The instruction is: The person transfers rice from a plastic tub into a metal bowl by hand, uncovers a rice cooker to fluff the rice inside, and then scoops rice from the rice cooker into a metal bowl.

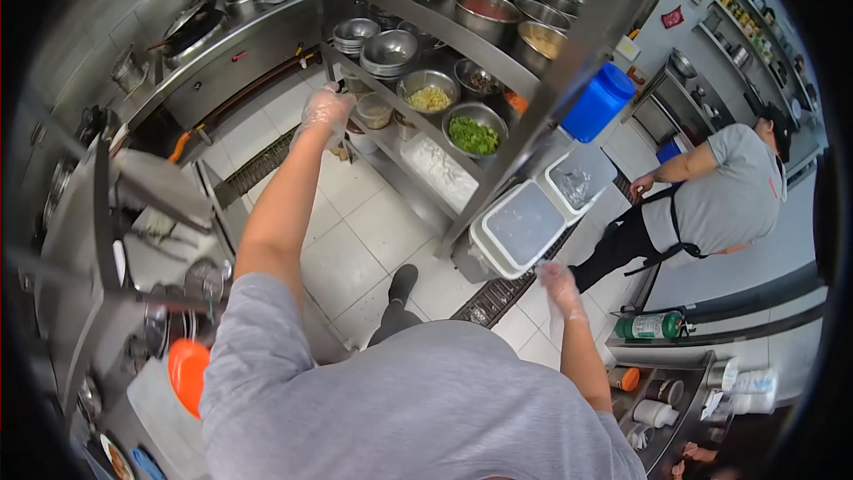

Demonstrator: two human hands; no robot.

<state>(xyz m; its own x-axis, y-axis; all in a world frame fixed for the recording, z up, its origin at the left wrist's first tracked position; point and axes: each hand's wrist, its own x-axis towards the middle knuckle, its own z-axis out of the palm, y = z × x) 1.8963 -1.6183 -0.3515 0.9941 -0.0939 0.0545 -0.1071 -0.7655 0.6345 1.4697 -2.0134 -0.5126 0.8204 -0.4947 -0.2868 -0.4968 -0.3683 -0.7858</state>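
My left hand (329, 109), in a clear plastic glove, reaches out to the near end of the metal shelf. It is beside a round container (373, 110) of pale contents; a small dark thing shows at its fingertips, and its grip is unclear. On the same shelf stand a bowl of chopped greens (474, 133), a bowl of pale yellow pieces (429, 98) and stacked metal bowls (391, 52). My right hand (560, 286), also gloved, hangs with loose fingers near the corner of a white lidded bin (524, 227). I see nothing held in it.
Metal pots (487, 15) fill the upper shelf. A blue container (599, 103) stands beyond the rack post (569, 80). At right, a co-worker (724, 182) in a grey shirt leans over. A floor drain (484, 302) runs under the bin. An orange bowl (187, 376) lies at left.
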